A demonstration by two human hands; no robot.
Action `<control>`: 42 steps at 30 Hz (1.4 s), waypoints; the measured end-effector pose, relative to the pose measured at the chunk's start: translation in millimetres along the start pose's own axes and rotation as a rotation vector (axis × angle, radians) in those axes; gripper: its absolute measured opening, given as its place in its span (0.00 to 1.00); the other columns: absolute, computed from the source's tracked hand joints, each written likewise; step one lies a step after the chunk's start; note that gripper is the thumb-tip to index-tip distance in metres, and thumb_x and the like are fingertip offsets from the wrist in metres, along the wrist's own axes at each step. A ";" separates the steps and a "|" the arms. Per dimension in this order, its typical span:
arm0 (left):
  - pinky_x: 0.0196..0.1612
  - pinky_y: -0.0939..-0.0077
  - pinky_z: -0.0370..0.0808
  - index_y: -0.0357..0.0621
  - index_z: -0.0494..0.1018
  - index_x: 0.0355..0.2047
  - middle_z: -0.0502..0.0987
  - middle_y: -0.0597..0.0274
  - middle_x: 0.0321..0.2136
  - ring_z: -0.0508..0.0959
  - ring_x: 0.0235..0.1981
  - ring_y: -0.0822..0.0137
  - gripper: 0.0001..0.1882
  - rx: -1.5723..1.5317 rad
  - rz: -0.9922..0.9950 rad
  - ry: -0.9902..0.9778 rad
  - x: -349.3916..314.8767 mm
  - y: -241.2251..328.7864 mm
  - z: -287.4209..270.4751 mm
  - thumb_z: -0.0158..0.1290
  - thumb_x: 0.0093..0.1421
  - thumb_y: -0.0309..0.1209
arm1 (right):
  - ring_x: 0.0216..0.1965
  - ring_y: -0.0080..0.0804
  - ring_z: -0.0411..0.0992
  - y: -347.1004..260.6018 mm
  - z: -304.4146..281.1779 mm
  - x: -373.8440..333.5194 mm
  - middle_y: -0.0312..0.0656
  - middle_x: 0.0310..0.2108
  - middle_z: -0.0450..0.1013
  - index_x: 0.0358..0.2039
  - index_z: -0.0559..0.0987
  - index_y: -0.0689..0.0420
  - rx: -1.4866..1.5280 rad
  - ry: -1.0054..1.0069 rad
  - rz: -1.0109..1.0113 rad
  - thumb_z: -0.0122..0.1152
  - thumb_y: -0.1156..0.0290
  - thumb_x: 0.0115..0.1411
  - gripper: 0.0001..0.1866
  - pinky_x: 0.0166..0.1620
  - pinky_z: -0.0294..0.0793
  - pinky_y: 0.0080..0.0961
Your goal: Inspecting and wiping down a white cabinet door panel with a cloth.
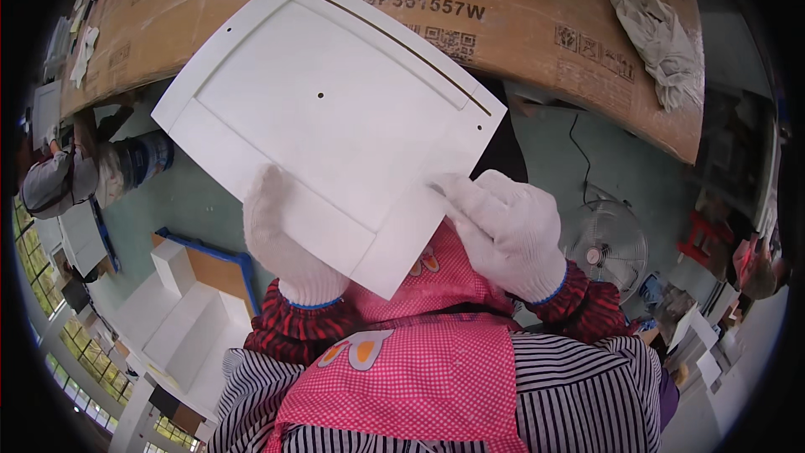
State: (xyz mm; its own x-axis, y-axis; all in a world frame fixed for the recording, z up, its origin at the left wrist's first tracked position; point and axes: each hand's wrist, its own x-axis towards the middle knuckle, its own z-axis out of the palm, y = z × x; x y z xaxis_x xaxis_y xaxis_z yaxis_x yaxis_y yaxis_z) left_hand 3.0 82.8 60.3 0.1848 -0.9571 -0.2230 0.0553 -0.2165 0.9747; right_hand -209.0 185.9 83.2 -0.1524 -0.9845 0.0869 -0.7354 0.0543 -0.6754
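A white panel (335,105) with a recessed middle, a long narrow slot along its far right edge and several small holes lies tilted in front of me, its far part over a cardboard-covered surface. My left hand (277,239), in a white knit glove, is closed on the panel's near left edge; the fingers beneath are hidden. My right hand (507,231), gloved alike, is bent at the panel's right edge. Its fingertips are pressed together against the white face, with a small grey patch at them that is too small to name.
Brown cardboard (537,0) covers the surface ahead, with a crumpled pale cloth (658,38) on its right. A floor fan (605,247) stands at right, near a red stool (703,237). White furniture parts (189,327) stand at lower left. Another person (63,176) is at far left.
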 end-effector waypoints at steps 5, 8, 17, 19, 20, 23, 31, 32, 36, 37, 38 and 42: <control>0.47 0.67 0.81 0.31 0.77 0.48 0.80 0.51 0.43 0.83 0.45 0.60 0.13 0.025 -0.015 -0.201 1.3 12.5 7.6 0.55 0.66 0.25 | 0.33 0.48 0.79 99.2 2.4 23.7 0.48 0.31 0.79 0.43 0.85 0.57 -0.122 0.264 0.253 0.62 0.71 0.63 0.10 0.38 0.78 0.35; 0.46 0.67 0.82 0.31 0.76 0.50 0.80 0.50 0.45 0.83 0.45 0.60 0.14 0.796 0.668 -0.214 8.8 -24.0 -20.5 0.56 0.65 0.25 | 0.35 0.45 0.80 88.8 1.7 24.1 0.48 0.34 0.80 0.44 0.85 0.58 -0.034 0.372 0.302 0.64 0.74 0.63 0.10 0.41 0.78 0.31; 0.50 0.66 0.79 0.35 0.74 0.47 0.78 0.54 0.44 0.80 0.45 0.62 0.15 -0.535 -0.291 -0.212 -3.9 20.7 24.7 0.52 0.70 0.36 | 0.23 0.36 0.72 5.1 3.3 2.7 0.38 0.24 0.68 0.49 0.83 0.49 -0.176 0.094 -0.015 0.66 0.72 0.58 0.17 0.26 0.72 0.33; 0.50 0.66 0.79 0.36 0.74 0.46 0.78 0.54 0.44 0.80 0.44 0.62 0.16 -0.538 -0.292 -0.200 -3.0 16.4 22.0 0.51 0.71 0.38 | 0.20 0.36 0.71 -41.3 -4.0 -8.7 0.35 0.20 0.68 0.48 0.84 0.53 0.024 -0.155 -0.154 0.66 0.76 0.53 0.19 0.29 0.74 0.35; 0.50 0.65 0.79 0.35 0.74 0.48 0.78 0.54 0.44 0.80 0.45 0.62 0.16 -0.448 -0.213 -0.162 -2.4 5.9 17.3 0.52 0.70 0.37 | 0.19 0.34 0.70 -50.6 -2.0 -12.2 0.32 0.18 0.66 0.46 0.84 0.53 0.131 -0.206 -0.332 0.68 0.75 0.52 0.18 0.29 0.74 0.35; 0.50 0.65 0.79 0.33 0.74 0.51 0.79 0.52 0.45 0.81 0.47 0.60 0.17 0.013 0.145 -0.130 -3.4 -11.5 10.1 0.54 0.69 0.33 | 0.19 0.31 0.71 -48.3 -4.0 -9.4 0.32 0.20 0.68 0.44 0.84 0.52 0.105 -0.111 -0.346 0.66 0.73 0.52 0.16 0.26 0.73 0.32; 0.50 0.67 0.80 0.31 0.77 0.50 0.80 0.52 0.48 0.82 0.48 0.60 0.13 0.613 0.727 -0.097 5.8 -25.2 0.3 0.53 0.69 0.26 | 0.19 0.25 0.72 -60.9 -5.1 -10.1 0.31 0.21 0.67 0.46 0.82 0.48 0.074 -0.321 -0.450 0.59 0.71 0.57 0.16 0.32 0.75 0.25; 0.50 0.66 0.81 0.30 0.76 0.50 0.80 0.51 0.47 0.82 0.47 0.60 0.15 0.363 0.393 -0.127 13.9 -29.8 -9.7 0.53 0.69 0.29 | 0.17 0.23 0.69 -55.5 4.9 -14.8 0.30 0.18 0.62 0.47 0.82 0.45 0.112 -0.228 -0.506 0.59 0.70 0.57 0.17 0.28 0.73 0.24; 0.48 0.65 0.82 0.29 0.74 0.50 0.80 0.49 0.45 0.83 0.45 0.58 0.20 -0.323 -0.207 -0.279 36.8 -25.7 -24.6 0.51 0.70 0.37 | 0.19 0.27 0.71 -23.2 -2.3 -5.1 0.33 0.19 0.65 0.47 0.84 0.47 -0.018 -0.064 -0.239 0.69 0.67 0.55 0.17 0.22 0.70 0.27; 0.47 0.64 0.83 0.28 0.73 0.50 0.80 0.47 0.44 0.83 0.43 0.56 0.21 -0.357 -0.274 -0.257 39.9 -17.0 -24.1 0.48 0.70 0.37 | 0.20 0.30 0.72 -15.2 -4.9 -3.5 0.36 0.21 0.68 0.46 0.85 0.49 0.028 -0.045 -0.137 0.68 0.69 0.56 0.15 0.24 0.71 0.28; 0.47 0.64 0.83 0.28 0.73 0.50 0.80 0.47 0.44 0.83 0.43 0.56 0.21 -0.355 -0.273 -0.251 45.9 -19.2 -31.3 0.48 0.70 0.37 | 0.22 0.33 0.74 -7.1 -6.8 -2.3 0.38 0.22 0.71 0.44 0.85 0.50 0.073 -0.028 -0.035 0.68 0.70 0.57 0.13 0.26 0.72 0.30; 0.46 0.62 0.83 0.29 0.72 0.52 0.80 0.46 0.44 0.84 0.42 0.55 0.21 -0.308 -0.309 -0.238 67.3 -36.6 -53.6 0.49 0.69 0.37 | 0.26 0.40 0.77 24.5 0.9 2.7 0.44 0.26 0.75 0.44 0.86 0.54 0.116 0.119 0.229 0.66 0.73 0.61 0.10 0.32 0.75 0.31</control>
State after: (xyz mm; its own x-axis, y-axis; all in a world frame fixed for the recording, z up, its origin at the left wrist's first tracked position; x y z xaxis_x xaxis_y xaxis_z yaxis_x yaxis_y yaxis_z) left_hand 66.0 36.7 8.8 -0.1131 -0.8822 -0.4571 0.3662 -0.4647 0.8062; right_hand -226.8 184.4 66.2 -0.3872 -0.9220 0.0031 -0.5936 0.2467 -0.7660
